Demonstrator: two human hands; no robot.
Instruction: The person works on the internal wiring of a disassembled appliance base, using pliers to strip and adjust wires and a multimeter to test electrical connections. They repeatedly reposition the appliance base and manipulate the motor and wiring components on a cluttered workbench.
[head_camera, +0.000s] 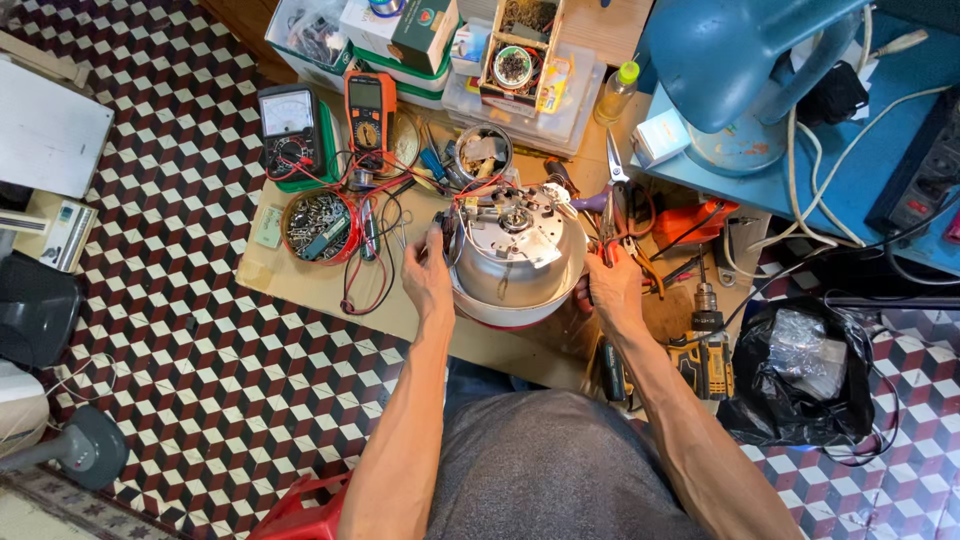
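A metal cooker (515, 262), upturned, was set on the cardboard (300, 275) between both hands. Its left side was gripped by the left hand (428, 275); pliers (607, 222) were clasped in the right hand (612, 290) at its right.

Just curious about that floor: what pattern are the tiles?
The floor has a cube-like pattern of dark red, black and white diamonds, seen in the head view.

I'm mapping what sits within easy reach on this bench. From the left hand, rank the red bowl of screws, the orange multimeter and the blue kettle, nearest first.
From the left hand:
1. Red bowl of screws, just to its left on the board.
2. Orange multimeter, farther up toward the back.
3. Blue kettle, far across on the right, beyond the opened cooker.
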